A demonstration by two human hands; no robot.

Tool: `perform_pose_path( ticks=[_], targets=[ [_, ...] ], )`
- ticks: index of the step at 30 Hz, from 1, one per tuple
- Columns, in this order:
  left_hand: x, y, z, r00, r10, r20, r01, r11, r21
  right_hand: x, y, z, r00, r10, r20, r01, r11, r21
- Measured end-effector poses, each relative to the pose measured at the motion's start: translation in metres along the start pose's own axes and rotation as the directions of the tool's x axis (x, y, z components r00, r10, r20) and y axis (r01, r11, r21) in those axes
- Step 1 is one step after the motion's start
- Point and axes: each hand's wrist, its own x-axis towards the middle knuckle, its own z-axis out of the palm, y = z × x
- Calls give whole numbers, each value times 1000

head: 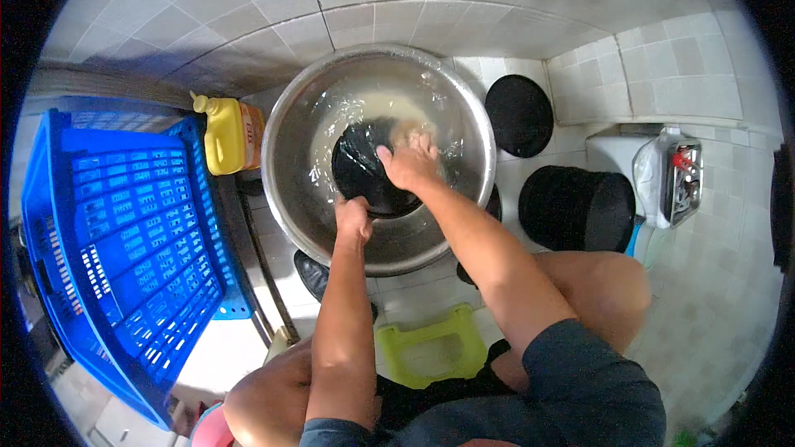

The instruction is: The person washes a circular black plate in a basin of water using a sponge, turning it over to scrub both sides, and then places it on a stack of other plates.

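A wide metal basin (pixel 277 198) with water in it stands on the tiled floor before me. Partly under the water lies a round black plate (pixel 357 164), apparently a tray or pan. My left hand (pixel 354 218) grips the plate's lower left edge, thumb on top. Over its right part is my right hand (pixel 411 161), fingers spread and tips in the water at a tan, blurred object (pixel 407 130), perhaps a scrubbing pad; whether the fingers close on it is hard to tell.
Right of the basin are a round black plate (pixel 518 115) and a stack of similar black ones (pixel 574 210). On the left stand a yellow pump jug (pixel 225 136) and large blue plastic baskets (pixel 133 198). A green plastic stool (pixel 397 354) is below; a metal tray (pixel 686 189) sits far right.
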Motion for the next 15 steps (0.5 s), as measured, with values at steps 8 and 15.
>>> perform_pose_path(
  ticks=[8, 15],
  targets=[
    [14, -16, -9, 951, -174, 254, 192, 980, -47, 23, -23, 10, 809, -584, 64, 568, 806, 168],
    [33, -24, -50, 934, 7, 357, 224, 768, -600, -86, -42, 13, 843, -538, -8, 517, 806, 288]
  ],
)
